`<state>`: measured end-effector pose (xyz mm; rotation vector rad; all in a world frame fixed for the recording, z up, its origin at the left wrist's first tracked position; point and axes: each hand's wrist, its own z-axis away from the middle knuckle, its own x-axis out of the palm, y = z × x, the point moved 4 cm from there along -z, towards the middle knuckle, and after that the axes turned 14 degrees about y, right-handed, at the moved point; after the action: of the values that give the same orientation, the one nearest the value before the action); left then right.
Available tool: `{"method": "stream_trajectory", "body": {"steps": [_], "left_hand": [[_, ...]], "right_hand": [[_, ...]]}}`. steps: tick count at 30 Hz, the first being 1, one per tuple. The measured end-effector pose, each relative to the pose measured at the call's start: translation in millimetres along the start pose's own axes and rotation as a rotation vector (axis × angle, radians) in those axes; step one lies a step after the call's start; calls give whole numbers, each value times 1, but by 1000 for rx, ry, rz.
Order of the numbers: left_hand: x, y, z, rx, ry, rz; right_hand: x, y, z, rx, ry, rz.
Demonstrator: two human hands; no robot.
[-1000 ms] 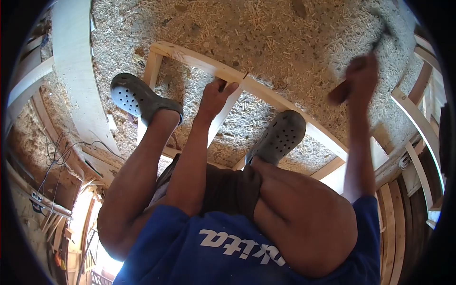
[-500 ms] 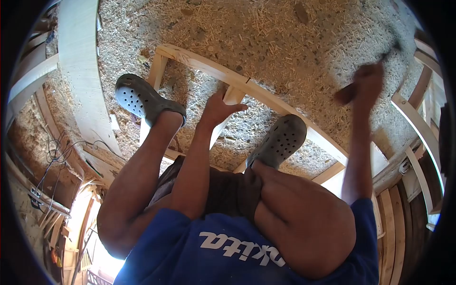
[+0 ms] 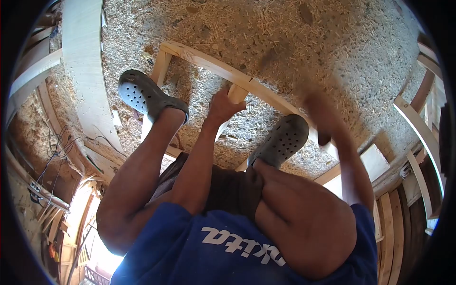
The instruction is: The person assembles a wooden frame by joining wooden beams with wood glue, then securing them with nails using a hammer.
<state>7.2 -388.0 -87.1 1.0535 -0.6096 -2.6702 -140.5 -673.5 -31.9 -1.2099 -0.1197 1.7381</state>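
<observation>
A wooden frame [image 3: 204, 61] of pale lumber lies on the floor, with my feet planted on either side of its middle crosspiece [image 3: 237, 93]. My left hand [image 3: 223, 107] is wrapped round that crosspiece, close to where it meets the long rail. A dark pencil-like mark shows on the rail near this joint. In my right hand [image 3: 322, 107] is a hammer [image 3: 324, 138], smeared by motion. The dark end of its handle sticks out below my fist, and its blurred head is over the floor beyond the rail. No nail can be made out.
Wood shavings cover the floor [image 3: 199, 19]. A long pale board [image 3: 83, 61] lies at the left, near tangled black cables [image 3: 59, 147]. Curved-looking lumber [image 3: 420, 123] stands at the right, and a short board piece [image 3: 374, 161] lies beside the frame. Grey clogs [image 3: 280, 140] are on my feet.
My right hand has swung the hammer from the upper right down and left toward the crosspiece joint. My left hand has stayed on the crosspiece.
</observation>
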Motion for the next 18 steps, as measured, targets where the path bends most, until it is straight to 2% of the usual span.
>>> {"method": "stream_trajectory", "body": {"steps": [1, 3, 5, 6, 7, 8, 10, 11, 15, 16, 18], "left_hand": [[1, -2, -3, 2, 7, 0], [5, -6, -2, 7, 8, 16], [1, -7, -1, 9, 19, 30], [2, -4, 1, 30, 22, 51], [5, -7, 0, 45, 58, 65], [4, -3, -3, 47, 68, 71], [-1, 1, 2, 43, 50, -3], [2, -3, 0, 73, 67, 25], [-1, -4, -2, 52, 62, 47], [-1, -4, 1, 28, 35, 62], [2, 1, -4, 29, 27, 89]], "right_hand": [[-15, -19, -4, -7, 3, -1], [-37, -35, -5, 283, -257, -319], [-66, 23, -38, 211, 147, -332], [-103, -11, -50, 622, 286, -611], [-119, 13, -69, 513, 443, -804], [-125, 5, -79, 375, 707, -918], [-77, 48, -68, 308, 797, -377], [-78, 44, -67, 301, 802, -382], [-29, -4, -23, 458, -96, -408], [-28, -7, -22, 475, -110, -412], [-58, -10, -50, 437, 372, -883]]}}
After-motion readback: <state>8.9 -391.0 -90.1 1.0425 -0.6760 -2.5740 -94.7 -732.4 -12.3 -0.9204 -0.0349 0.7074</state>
